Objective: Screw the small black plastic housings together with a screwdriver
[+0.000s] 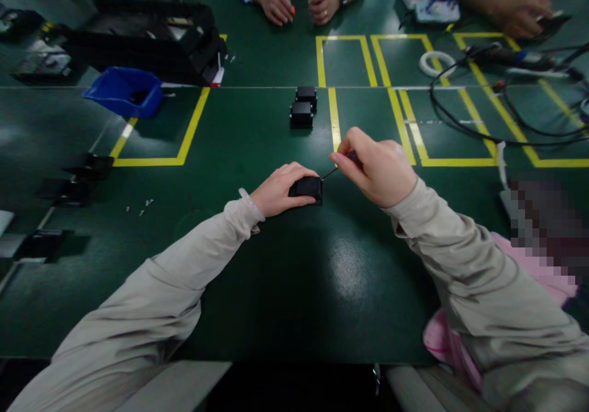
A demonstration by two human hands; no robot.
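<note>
On the green table [276, 264], my left hand [286, 190] grips a small black box [309, 187] from its left side, thumb along the near edge and fingers over the far edge. My right hand [378, 165] is closed round the dark handle of a thin screwdriver [330, 173], whose shaft points left and down. The tip meets the upper right corner of the box. Two similar black boxes [302, 115] stand close together farther back, beyond my hands.
A blue bin [126, 91] and black trays [151, 46] are at the back left. Small screws [146, 204] lie left of my left hand. Black cables [478, 131] and a white tape roll [436, 64] lie right. Other people's hands [278, 7] rest at the far edge.
</note>
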